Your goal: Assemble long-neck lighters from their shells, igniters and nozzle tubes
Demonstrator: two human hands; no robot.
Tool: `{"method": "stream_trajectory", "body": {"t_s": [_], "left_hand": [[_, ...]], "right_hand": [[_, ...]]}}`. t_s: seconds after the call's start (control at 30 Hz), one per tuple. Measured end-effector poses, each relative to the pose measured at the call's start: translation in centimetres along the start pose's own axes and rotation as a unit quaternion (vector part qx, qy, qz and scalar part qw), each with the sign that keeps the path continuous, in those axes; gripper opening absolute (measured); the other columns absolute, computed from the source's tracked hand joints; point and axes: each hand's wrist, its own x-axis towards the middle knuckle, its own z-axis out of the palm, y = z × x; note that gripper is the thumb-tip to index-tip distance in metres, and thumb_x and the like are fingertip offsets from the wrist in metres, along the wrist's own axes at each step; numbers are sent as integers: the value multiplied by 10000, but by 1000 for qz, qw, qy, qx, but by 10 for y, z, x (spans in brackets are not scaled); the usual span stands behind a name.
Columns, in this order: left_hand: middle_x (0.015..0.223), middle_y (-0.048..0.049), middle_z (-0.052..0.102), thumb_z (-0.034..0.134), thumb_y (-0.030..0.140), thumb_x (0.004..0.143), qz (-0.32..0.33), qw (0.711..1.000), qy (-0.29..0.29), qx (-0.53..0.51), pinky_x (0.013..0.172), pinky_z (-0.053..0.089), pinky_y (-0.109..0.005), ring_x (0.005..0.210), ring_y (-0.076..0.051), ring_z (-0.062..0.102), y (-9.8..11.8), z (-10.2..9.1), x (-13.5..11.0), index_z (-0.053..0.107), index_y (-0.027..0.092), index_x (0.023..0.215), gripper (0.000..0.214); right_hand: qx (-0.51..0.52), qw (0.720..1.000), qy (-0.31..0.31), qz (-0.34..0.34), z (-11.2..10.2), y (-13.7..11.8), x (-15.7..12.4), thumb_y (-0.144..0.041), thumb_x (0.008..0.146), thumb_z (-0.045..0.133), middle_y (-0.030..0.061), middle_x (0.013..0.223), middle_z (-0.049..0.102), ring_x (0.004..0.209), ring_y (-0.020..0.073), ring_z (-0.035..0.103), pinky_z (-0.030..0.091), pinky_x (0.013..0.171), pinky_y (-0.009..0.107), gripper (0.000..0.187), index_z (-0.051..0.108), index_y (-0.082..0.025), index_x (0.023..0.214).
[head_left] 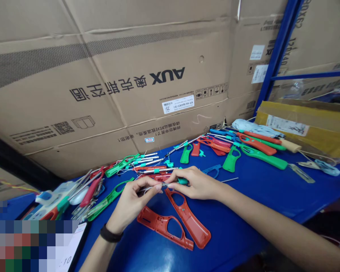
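Observation:
In the middle of the bench my left hand and my right hand meet at the fingertips. Both pinch a small dark part, too small to name, with a thin white wire beside the left fingers. A teal piece shows at my right fingers, and a thin metal rod sticks out beyond that hand; whether they join is hidden. Below the hands lie two red casing halves of a stick lighter, one nearer the left and one nearer the right.
Lighter parts with metal tubes lie behind my hands. Green and red lighter casings are piled at right, beside a yellow-taped box. A green casing and a white power strip lie left. A large carton stands behind.

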Motion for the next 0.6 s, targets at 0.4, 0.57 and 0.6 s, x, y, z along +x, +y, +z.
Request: {"method": "stream_trajectory", "body": {"t_s": [0.4, 0.57, 0.6], "left_hand": [[760, -44, 703, 523, 574, 826, -61, 998, -14, 4, 475, 389, -227, 493, -113, 497, -1, -2, 3, 680, 147, 1010, 492], [501, 24, 526, 415, 676, 822, -138, 989, -28, -37, 397, 243, -208, 389, -78, 342, -3, -6, 4, 707, 122, 952, 640], [478, 36, 488, 425, 681, 813, -142, 989, -23, -39, 398, 233, -207, 389, -78, 338, -3, -6, 4, 713, 120, 938, 643]], "right_hand": [[-102, 994, 27, 13, -7, 2, 0, -232, 833, 630, 1, 880, 699, 809, 157, 637, 425, 697, 254, 54, 641, -225, 886], [-111, 993, 7, 43, -6, 4, -1, -267, 849, 603, -8, 893, 698, 805, 160, 649, 414, 649, 244, 63, 597, -230, 899], [-115, 992, 6, 45, -6, 3, -1, -287, 851, 606, -11, 886, 697, 798, 160, 649, 411, 641, 242, 71, 597, -233, 896]]}}
